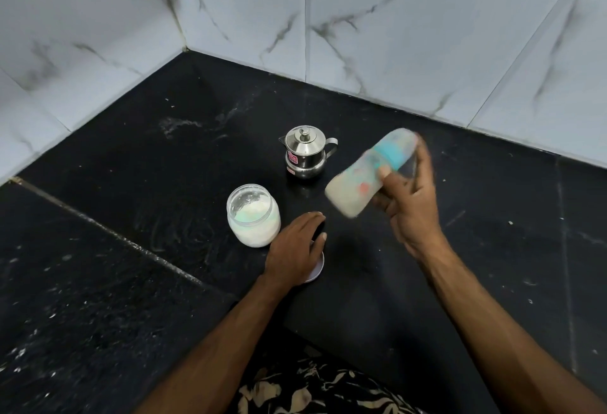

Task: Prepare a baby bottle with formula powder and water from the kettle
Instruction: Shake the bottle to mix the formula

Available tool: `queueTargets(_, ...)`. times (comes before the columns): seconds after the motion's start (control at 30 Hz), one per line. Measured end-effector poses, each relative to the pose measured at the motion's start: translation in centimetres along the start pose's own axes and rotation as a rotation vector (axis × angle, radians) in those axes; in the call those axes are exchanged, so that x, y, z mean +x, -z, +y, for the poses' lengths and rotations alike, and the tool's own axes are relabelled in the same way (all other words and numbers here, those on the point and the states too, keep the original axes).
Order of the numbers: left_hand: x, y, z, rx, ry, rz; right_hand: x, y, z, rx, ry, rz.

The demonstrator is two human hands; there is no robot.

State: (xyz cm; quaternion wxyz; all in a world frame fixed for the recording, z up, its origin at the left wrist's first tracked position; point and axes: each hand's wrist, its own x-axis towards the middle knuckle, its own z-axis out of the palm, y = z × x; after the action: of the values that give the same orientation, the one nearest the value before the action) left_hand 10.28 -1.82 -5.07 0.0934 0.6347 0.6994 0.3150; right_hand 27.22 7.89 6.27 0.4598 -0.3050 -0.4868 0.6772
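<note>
My right hand [412, 203] grips a baby bottle [364, 177] with a teal collar, held tilted in the air and blurred by motion; its cloudy body points down to the left. My left hand [295, 249] lies flat on a white round lid [318, 269] on the black counter. An open clear jar [253, 220] of white formula powder stands just left of that hand. A small steel kettle [305, 157] with a knobbed lid stands behind, its lid on.
The black stone counter [164, 183] runs into a corner of white marbled wall tiles [394, 36]. White powder smears mark the counter near the jar and the back. A patterned garment [312, 390] shows at the bottom edge.
</note>
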Motion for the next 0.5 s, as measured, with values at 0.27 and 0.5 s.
queueTargets(0.27,0.1,-0.2,-0.2,-0.008,-0.009,-0.007,0.3,1.7,0.6,0.006,-0.031,0.023)
queueTargets(0.5,0.2,0.1,0.0,-0.046,-0.054,-0.037,-1.8,0.6,2.4,-0.162,-0.144,-0.27)
